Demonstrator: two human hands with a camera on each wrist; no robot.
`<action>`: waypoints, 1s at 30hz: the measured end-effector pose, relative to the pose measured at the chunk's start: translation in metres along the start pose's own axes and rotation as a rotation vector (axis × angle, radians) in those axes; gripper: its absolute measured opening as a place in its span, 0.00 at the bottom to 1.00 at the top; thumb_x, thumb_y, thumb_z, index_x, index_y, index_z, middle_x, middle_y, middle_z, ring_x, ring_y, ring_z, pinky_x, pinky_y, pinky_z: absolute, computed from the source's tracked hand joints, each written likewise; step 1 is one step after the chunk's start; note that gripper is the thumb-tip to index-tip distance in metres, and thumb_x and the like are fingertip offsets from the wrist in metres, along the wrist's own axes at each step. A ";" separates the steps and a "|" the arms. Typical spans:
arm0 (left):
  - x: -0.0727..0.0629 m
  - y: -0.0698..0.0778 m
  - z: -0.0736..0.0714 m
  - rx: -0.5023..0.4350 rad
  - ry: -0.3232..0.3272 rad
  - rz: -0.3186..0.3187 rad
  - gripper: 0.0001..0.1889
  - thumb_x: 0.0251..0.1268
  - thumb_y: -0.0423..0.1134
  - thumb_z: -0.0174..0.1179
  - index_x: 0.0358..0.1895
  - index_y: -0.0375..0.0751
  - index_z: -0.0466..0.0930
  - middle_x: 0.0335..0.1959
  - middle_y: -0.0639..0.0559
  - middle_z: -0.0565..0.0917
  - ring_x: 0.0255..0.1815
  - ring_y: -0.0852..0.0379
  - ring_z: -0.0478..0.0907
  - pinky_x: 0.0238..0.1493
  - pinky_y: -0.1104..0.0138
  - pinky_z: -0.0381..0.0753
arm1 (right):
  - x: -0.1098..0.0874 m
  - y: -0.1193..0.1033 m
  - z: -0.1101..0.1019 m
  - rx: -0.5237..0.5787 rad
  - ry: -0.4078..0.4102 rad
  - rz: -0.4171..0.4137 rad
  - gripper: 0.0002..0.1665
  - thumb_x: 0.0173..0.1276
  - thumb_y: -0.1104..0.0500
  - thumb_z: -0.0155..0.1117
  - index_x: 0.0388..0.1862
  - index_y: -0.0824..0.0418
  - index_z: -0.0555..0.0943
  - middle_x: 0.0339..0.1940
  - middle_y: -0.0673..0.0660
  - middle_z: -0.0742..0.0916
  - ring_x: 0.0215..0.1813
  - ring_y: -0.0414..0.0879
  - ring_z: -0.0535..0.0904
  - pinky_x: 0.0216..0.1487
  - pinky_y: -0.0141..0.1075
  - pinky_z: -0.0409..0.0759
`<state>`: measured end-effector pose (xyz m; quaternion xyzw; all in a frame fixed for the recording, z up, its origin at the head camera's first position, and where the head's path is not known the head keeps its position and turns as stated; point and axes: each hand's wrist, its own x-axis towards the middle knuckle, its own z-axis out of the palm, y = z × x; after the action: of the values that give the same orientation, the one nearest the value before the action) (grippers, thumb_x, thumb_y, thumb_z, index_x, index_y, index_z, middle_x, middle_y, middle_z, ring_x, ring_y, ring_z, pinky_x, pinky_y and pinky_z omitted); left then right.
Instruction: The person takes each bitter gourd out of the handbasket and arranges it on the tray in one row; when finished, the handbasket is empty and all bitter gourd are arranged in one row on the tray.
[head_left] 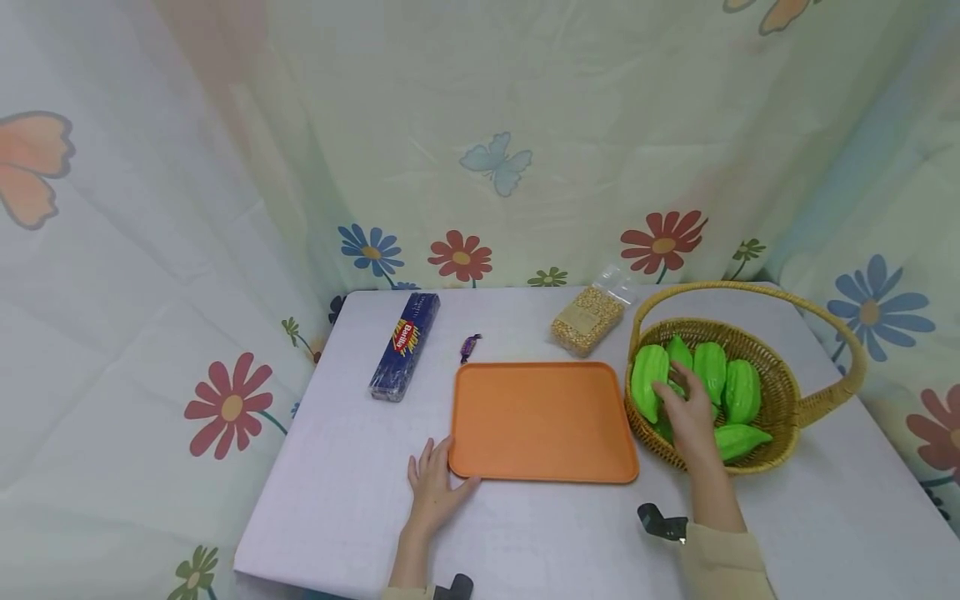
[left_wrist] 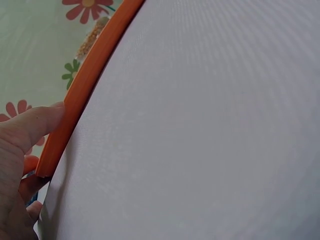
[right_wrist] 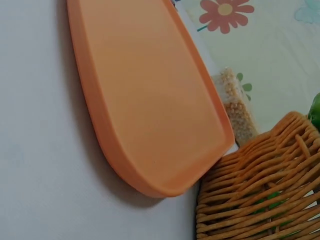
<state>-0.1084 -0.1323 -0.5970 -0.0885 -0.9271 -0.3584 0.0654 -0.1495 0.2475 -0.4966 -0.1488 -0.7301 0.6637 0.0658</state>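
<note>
I see the white table (head_left: pixel 322 517) bearing the wicker basket (head_left: pixel 782 408) on the right, just beside the orange tray (head_left: pixel 543 421). A navy Barilla pack (head_left: pixel 405 346) lies to the tray's left, a bag of yellow kernels (head_left: pixel 588 320) beyond it. The left hand (head_left: pixel 432 495) touches the tray's near left corner — fingers apart, thumb on the rim. The right hand (head_left: pixel 692 412) is inside the basket; the leftmost green fruit (head_left: pixel 645 383) lies at its thumb and fingertips — whether they're clamped on it, I can't tell. A purple-wrapped candy (head_left: pixel 468 348) sits near the tray's far left corner.
</note>
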 end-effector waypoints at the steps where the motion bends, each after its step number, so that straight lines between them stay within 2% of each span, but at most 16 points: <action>1: 0.000 0.000 0.000 -0.002 0.001 0.001 0.43 0.49 0.60 0.62 0.65 0.37 0.62 0.62 0.44 0.68 0.68 0.39 0.50 0.62 0.41 0.32 | -0.002 0.000 0.001 0.013 0.002 -0.009 0.40 0.68 0.50 0.52 0.73 0.58 0.49 0.70 0.66 0.56 0.62 0.54 0.60 0.39 0.21 0.70; 9: 0.000 0.002 -0.001 -0.008 0.001 0.007 0.43 0.50 0.60 0.62 0.65 0.37 0.61 0.62 0.44 0.68 0.68 0.39 0.50 0.62 0.41 0.32 | -0.022 -0.007 0.013 0.046 -0.044 -0.142 0.38 0.69 0.55 0.53 0.72 0.60 0.51 0.66 0.64 0.59 0.50 0.31 0.68 0.40 0.19 0.72; 11: -0.001 0.001 -0.001 0.000 0.004 0.009 0.43 0.50 0.60 0.62 0.65 0.37 0.62 0.62 0.44 0.68 0.68 0.39 0.50 0.62 0.41 0.33 | -0.027 -0.009 0.019 0.049 -0.063 -0.190 0.37 0.69 0.57 0.54 0.72 0.61 0.51 0.65 0.63 0.60 0.49 0.30 0.69 0.40 0.19 0.72; 16: -0.001 0.001 0.000 0.003 0.016 0.021 0.42 0.49 0.59 0.62 0.65 0.37 0.62 0.62 0.43 0.68 0.68 0.39 0.51 0.62 0.40 0.33 | -0.031 -0.013 0.037 0.088 -0.119 -0.274 0.35 0.68 0.62 0.53 0.70 0.67 0.52 0.63 0.62 0.61 0.49 0.33 0.71 0.40 0.21 0.74; 19: -0.001 0.000 0.000 0.016 0.015 0.024 0.42 0.49 0.60 0.62 0.65 0.37 0.62 0.62 0.44 0.68 0.67 0.39 0.52 0.62 0.41 0.34 | -0.030 -0.011 0.050 0.112 -0.154 -0.275 0.35 0.68 0.63 0.54 0.69 0.67 0.52 0.62 0.62 0.61 0.49 0.33 0.72 0.40 0.22 0.76; 25: 0.000 -0.002 0.001 0.030 -0.002 0.010 0.42 0.50 0.61 0.62 0.65 0.38 0.62 0.63 0.45 0.68 0.68 0.40 0.51 0.62 0.42 0.34 | -0.028 -0.008 0.075 0.077 -0.198 -0.286 0.37 0.66 0.63 0.58 0.69 0.67 0.54 0.63 0.65 0.64 0.47 0.37 0.73 0.39 0.25 0.78; 30: 0.000 -0.002 0.001 0.030 0.005 0.010 0.43 0.49 0.61 0.62 0.65 0.37 0.62 0.62 0.44 0.68 0.68 0.40 0.52 0.62 0.41 0.34 | -0.029 -0.006 0.096 0.032 -0.243 -0.255 0.38 0.64 0.60 0.60 0.69 0.65 0.56 0.64 0.64 0.65 0.49 0.47 0.73 0.37 0.27 0.78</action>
<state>-0.1094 -0.1331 -0.5993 -0.0912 -0.9318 -0.3442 0.0708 -0.1506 0.1473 -0.4978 0.0274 -0.7351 0.6744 0.0632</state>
